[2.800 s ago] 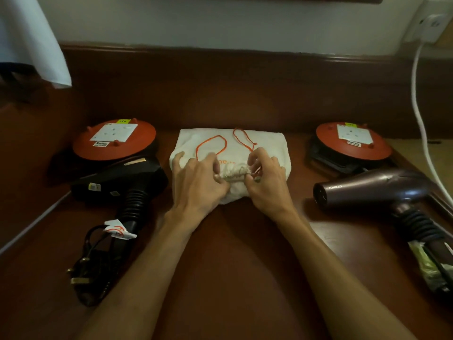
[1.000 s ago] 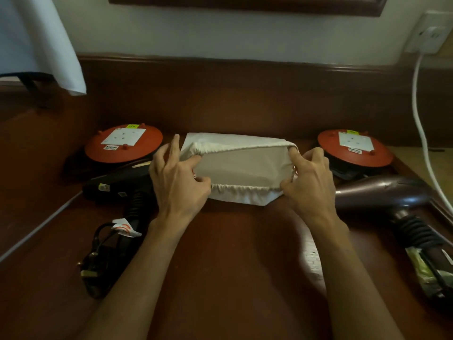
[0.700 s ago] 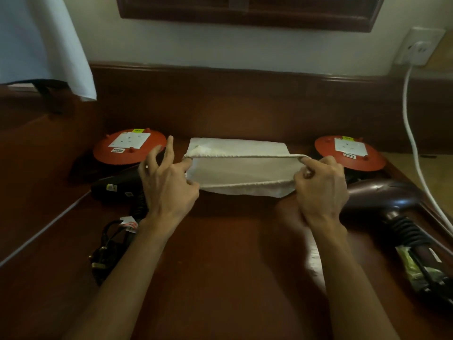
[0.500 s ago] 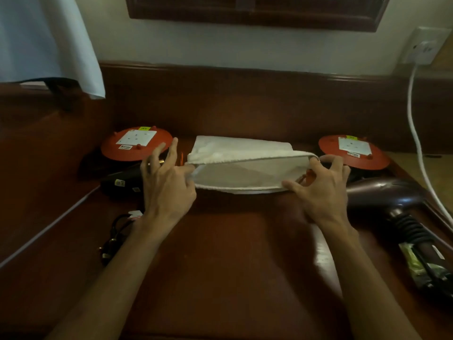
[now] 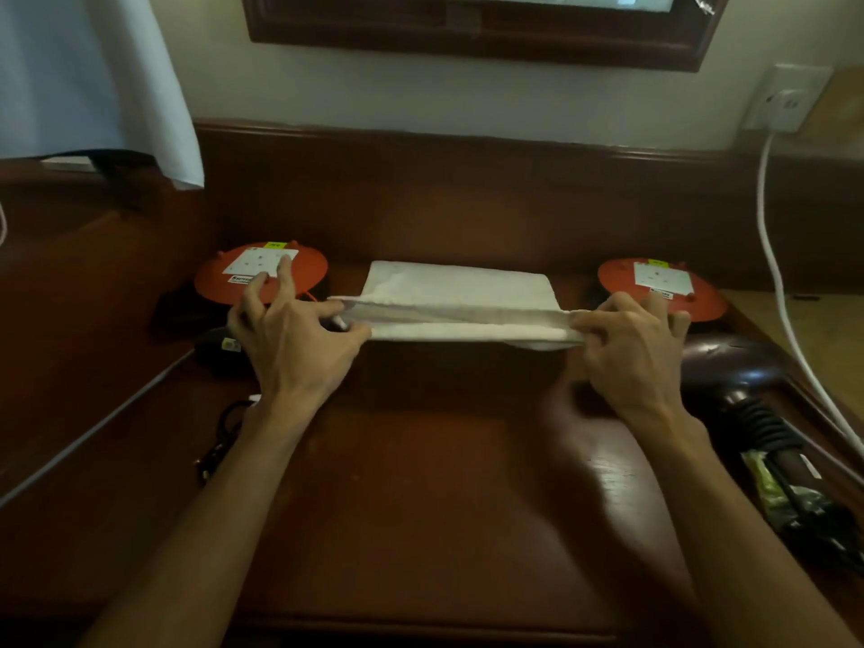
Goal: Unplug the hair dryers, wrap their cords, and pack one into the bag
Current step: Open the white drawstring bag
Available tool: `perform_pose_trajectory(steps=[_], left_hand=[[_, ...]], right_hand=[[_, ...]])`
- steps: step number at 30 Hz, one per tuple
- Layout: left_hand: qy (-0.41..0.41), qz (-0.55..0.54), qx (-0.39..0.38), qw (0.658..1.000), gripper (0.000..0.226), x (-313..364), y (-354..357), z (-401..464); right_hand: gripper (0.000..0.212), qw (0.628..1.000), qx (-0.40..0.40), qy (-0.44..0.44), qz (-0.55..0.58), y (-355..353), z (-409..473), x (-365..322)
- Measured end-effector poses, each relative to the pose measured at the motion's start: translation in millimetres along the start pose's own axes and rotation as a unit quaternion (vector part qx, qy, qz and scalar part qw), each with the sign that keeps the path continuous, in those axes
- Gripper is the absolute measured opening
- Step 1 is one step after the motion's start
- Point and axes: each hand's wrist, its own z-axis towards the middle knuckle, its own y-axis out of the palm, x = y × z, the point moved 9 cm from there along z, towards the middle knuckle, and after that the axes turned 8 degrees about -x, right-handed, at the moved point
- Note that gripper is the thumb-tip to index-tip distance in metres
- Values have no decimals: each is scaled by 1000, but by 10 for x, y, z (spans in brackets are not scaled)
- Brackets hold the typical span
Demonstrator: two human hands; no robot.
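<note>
Frame centre: white drawstring bag [image 5: 460,292] lies on brown desk [image 5: 435,484], mouth facing viewer. Left hand [image 5: 297,341] pinches the mouth's left end, right hand [image 5: 629,350] pinches its right end; rim pulled taut btwn them. Black hair dryer [image 5: 219,350] mostly hidden behind left hand; maroon hair dryer [image 5: 734,371] at right edge. Orange cord reels [image 5: 262,273] upper left & right.
</note>
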Motion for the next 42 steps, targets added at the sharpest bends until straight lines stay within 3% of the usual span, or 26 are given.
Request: perform_pose_trajectory(steps=[5,9,16,19,22,26,29,32,34,37,39,42], left_hand=[[15,28,27,999,21,20,-54,-96],[48,24,-2,999,15,-44,-36,-203],[-16,19,32,999,24,-245,-269,-352],[18,28,-15,999,15,-187,-148,-441],[96,16,-110,989,19,-49,-49,-644],[122,-137,-246,952,19,92,-244,-862],[133,-241,-227,934,18,282,-413,-903],[140,-212,-189,949,29,534,-137,-844],[149,-117,-210,959,44,681,269,-796],[92,49,-327,939,63,534,948,-839],[81,89,-381,917,76,350,1157,-915],[99,119,-403,902,91,170,1196,-944]], right_hand=[[24,995,-26,-29,87,-76,-64,17],[23,995,-57,-7,79,35,-249,124],[22,988,-3,51,143,-59,-592,211],[19,983,-32,46,173,50,-639,236],[20,972,-59,13,225,-17,-798,259],[27,940,-105,-8,324,-152,-1111,245],[24,930,-57,22,363,-293,-1095,236],[19,943,-8,29,332,-296,-832,69],[20,950,-54,20,308,-54,-607,-147],[52,947,-236,8,220,632,-503,-364],[66,935,-334,-9,122,1016,-592,-338],[81,915,-399,-7,49,1254,-678,-163]])
